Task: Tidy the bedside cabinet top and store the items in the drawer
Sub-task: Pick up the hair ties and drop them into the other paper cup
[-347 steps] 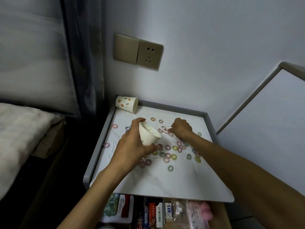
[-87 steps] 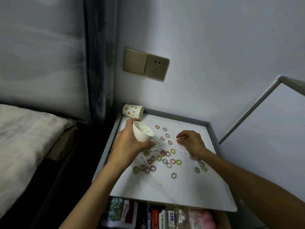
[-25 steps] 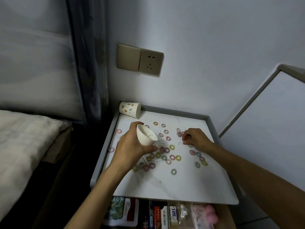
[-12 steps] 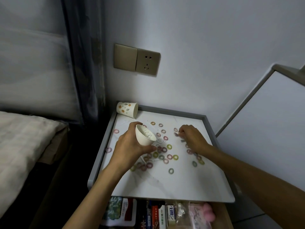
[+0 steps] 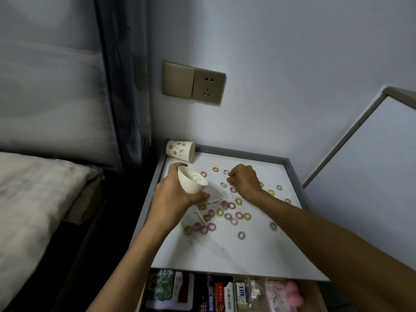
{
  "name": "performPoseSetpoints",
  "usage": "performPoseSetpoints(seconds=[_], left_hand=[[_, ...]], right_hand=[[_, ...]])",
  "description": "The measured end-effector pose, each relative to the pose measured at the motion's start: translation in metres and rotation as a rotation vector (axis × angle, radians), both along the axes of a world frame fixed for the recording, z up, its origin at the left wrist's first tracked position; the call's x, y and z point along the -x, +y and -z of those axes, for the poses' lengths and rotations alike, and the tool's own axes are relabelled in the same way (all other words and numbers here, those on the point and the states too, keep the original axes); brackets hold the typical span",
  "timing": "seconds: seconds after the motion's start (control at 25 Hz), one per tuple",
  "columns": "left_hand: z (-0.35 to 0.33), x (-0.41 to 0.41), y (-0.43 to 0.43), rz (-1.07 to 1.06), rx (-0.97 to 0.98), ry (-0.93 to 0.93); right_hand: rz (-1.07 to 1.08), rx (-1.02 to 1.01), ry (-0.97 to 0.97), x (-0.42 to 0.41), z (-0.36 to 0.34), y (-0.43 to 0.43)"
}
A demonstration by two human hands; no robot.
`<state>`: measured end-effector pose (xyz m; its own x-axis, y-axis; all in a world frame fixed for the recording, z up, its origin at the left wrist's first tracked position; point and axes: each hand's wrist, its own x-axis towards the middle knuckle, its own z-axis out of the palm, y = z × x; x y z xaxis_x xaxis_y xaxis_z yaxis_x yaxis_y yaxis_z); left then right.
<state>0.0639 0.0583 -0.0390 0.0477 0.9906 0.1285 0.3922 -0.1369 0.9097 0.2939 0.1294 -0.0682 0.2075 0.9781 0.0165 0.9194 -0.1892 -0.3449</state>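
Below front edge of cabinet top: drawer, pulled open, packed w/ packets and boxes.
Front edge of top: flat, overhangs drawer. Grey rim raised along L, back and R sides.
Front part of top: bare white surface, open room btwn the two forearms.
Ctr of top: rings, small, mixed colours, lying flat, scattered loose, thickest ctr-left. White looped cords among them, kind unclear.
Above ctr-left of top: L hand gripping white cup, fingers wrapped round its wall. Cup tilted, axis leaning, mouth facing up and toward R hand; something pale inside.
R hand: just beside cup mouth, fingers curled down onto rings; whether it pinches one, can't tell.
Back-left corner of top: patterned cup on its side, long axis along back rim, mouth to R.
Wall behind top: socket plate.
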Motion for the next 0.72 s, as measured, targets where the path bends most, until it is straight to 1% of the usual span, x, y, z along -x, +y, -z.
performPoseSetpoints(seconds=[0.12,0.28,0.36,0.44,0.56,0.72], left_hand=[[0.0,0.001,0.001,0.005,0.006,0.003],[-0.001,0.001,0.0,0.007,0.003,0.014],[-0.001,0.0,0.0,0.006,-0.002,0.022],[-0.002,-0.001,0.0,0.003,0.009,0.022],[-0.002,-0.001,0.0,0.009,0.019,0.023],[-0.001,-0.001,-0.001,0.014,0.013,0.026]], right_hand=[[0.125,0.064,-0.009,0.005,0.005,0.004],[0.206,0.134,-0.05,0.013,0.004,0.009],[0.205,0.189,-0.07,0.014,0.001,0.012],[0.153,0.235,-0.113,0.016,-0.002,0.015],[0.082,0.245,-0.185,0.018,-0.002,0.013],[0.103,0.229,-0.106,0.008,-0.006,0.008]])
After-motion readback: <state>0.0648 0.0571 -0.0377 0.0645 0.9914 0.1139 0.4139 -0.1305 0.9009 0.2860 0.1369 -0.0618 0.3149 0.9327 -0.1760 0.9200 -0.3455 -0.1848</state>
